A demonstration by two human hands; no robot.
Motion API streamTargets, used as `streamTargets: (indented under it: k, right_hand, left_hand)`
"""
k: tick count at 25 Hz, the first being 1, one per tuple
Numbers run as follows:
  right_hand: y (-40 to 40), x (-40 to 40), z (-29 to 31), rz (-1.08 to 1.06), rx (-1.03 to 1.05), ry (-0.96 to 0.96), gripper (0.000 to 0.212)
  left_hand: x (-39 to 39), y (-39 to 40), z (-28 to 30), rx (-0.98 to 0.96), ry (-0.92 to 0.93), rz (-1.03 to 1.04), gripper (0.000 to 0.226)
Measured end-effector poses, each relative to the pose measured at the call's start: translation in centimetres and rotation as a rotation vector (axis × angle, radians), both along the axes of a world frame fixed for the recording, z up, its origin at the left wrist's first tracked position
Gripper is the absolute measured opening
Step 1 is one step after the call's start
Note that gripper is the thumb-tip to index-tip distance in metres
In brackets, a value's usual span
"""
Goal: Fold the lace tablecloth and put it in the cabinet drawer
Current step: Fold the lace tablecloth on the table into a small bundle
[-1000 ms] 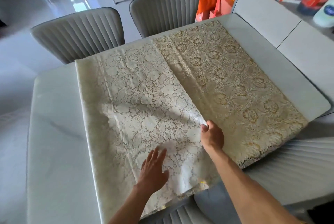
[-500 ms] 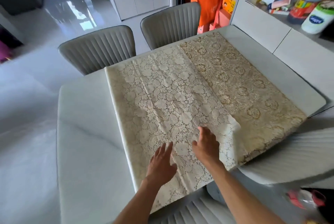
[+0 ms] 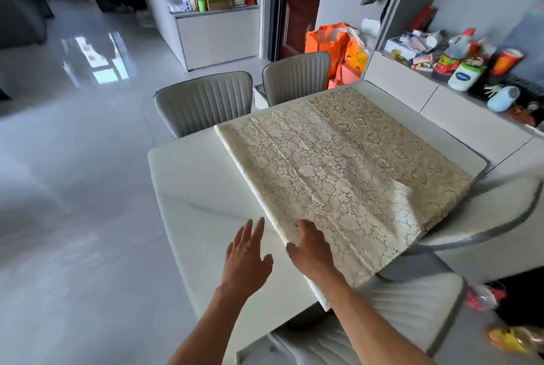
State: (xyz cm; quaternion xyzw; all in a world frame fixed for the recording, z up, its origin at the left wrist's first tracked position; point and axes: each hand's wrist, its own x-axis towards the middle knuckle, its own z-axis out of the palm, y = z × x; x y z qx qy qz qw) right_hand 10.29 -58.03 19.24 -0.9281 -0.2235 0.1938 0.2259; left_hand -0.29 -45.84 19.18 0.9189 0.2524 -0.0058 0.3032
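Your left hand (image 3: 245, 255) hovers with its fingers straight and spread, holding nothing, over the bare white surface (image 3: 191, 188) just left of the cloth's folded edge; it looks placed there ready to catch or guide that edge, though whether the palm touches the surface cannot be told; just to its right, your right hand (image 3: 309, 250) lies on the near left corner of the lace tablecloth (image 3: 332, 167), fingers relaxed on top and the thumb reaching round the folded edge, so the grip here reads as a light hold on the fold rather than a firm clench; that placement makes sense if you mean to lift or square this edge for another fold.

Beyond and to the right of your right hand the tablecloth lies flat on the surface, already doubled; the paler cream layer covers the left part, and the golden layer shows in a band along the far right; the cream layer's near right corner is turned up and slightly loose, so the layers are not fully aligned there; smoothing that corner first would likely keep the next fold even.

Past the cloth, two grey chairs (image 3: 206, 99) stand at the far side of the surface; to the right, well apart from both hands, a low white counter carries bottles and clutter; the folding is partway done and the drawer is not identifiable.
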Motion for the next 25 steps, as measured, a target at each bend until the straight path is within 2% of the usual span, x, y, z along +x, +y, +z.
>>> streamTargets:
  k: [5, 10, 16, 21, 25]
  right_hand:
    - [6.7, -6.3, 4.0, -0.029, 0.086, -0.059, 0.050]
    - [11.5, -6.3, 4.1, -0.136, 0.101, -0.022, 0.049]
    - [19.3, -1.5, 1.9, -0.269, 0.194, 0.047, 0.050]
    - [27.3, 3.5, 3.9, -0.379, 0.209, 0.041, 0.051]
    - [34.6, 7.2, 5.4, -0.440, 0.245, -0.009, 0.051]
  left_hand:
    - [-5.8, 7.6, 3.4, -0.018, -0.085, 0.025, 0.080]
    - [-5.4, 12.7, 4.3, -0.035, -0.091, -0.035, 0.081]
    - [-0.1, 21.7, 4.1, 0.117, 0.029, -0.182, 0.082]
    - [6.2, 31.4, 6.9, 0.200, 0.051, -0.259, 0.083]
    - [11.8, 38.1, 8.6, 0.249, -0.035, -0.371, 0.084]
